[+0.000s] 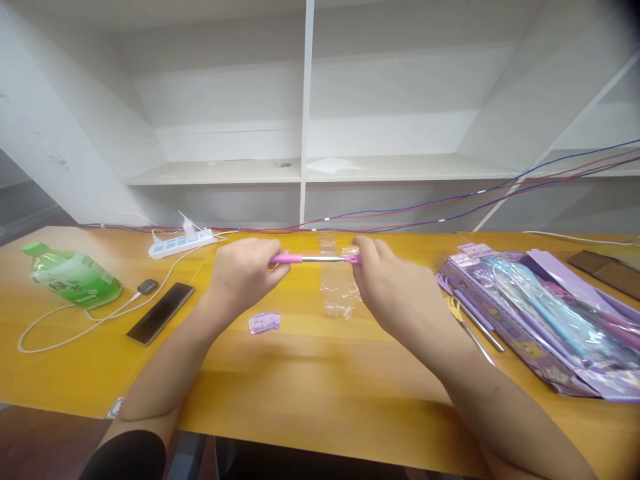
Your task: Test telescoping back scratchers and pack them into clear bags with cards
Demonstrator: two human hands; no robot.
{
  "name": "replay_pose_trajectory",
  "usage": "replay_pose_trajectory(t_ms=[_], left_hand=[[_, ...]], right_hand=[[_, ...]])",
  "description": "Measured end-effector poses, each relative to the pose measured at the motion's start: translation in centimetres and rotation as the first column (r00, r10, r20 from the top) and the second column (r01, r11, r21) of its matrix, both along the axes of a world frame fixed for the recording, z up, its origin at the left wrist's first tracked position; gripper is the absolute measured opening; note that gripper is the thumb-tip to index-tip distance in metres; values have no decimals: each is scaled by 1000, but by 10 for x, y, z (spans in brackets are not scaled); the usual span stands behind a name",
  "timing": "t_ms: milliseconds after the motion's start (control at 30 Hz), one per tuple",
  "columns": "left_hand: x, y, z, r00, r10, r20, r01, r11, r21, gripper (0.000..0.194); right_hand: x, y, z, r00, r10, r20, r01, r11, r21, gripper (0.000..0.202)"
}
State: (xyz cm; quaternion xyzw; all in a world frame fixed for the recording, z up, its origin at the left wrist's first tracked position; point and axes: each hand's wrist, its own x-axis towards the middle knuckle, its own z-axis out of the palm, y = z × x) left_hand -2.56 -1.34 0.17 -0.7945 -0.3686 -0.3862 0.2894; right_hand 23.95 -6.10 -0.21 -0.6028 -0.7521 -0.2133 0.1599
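From the head camera, a pink pen (315, 259) lies level, long axis running left to right above the desk (310, 373). The left hand (245, 273) grips one end, the right hand (385, 280) pinches the other, both equally near.

bottle (73, 277) left of phone (160, 313), packets (545, 320) far right on table (310, 373)

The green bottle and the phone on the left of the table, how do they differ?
The green bottle is bulky, translucent and labelled; the phone is flat, black and glossy. The bottle's cap points to the far left, while the phone lies slanted nearer the left hand. Both lie flat on the orange table, untouched.
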Motion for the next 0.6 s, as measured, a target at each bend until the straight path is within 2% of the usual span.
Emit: replay_pose_trajectory(t_ms=[67, 133, 267, 367, 467, 600], left_hand=[[-5, 7, -1, 999, 37, -35, -38, 999, -21, 43], [-7, 13, -3, 997, 71, -43, -71, 997, -1, 43], [-3, 16, -7, 992, 112, -55, -107, 990, 92, 38], [-1, 13, -8, 988, 128, -91, -115, 983, 143, 34], [-4, 15, -9, 982, 148, -116, -132, 982, 136, 35], [-11, 29, -11, 984, 152, -89, -140, 983, 120, 36]], right_hand=[[4, -1, 2, 998, 48, 35, -43, 992, -120, 23], [7, -2, 5, 996, 72, 59, -61, 985, -162, 18], [9, -3, 12, 985, 88, 148, -66, 987, -146, 26], [7, 1, 15, 985, 113, 133, -96, 987, -129, 29], [6, 11, 12, 988, 118, 96, -103, 983, -152, 29], [10, 20, 8, 991, 103, 86, -91, 987, -135, 33]])
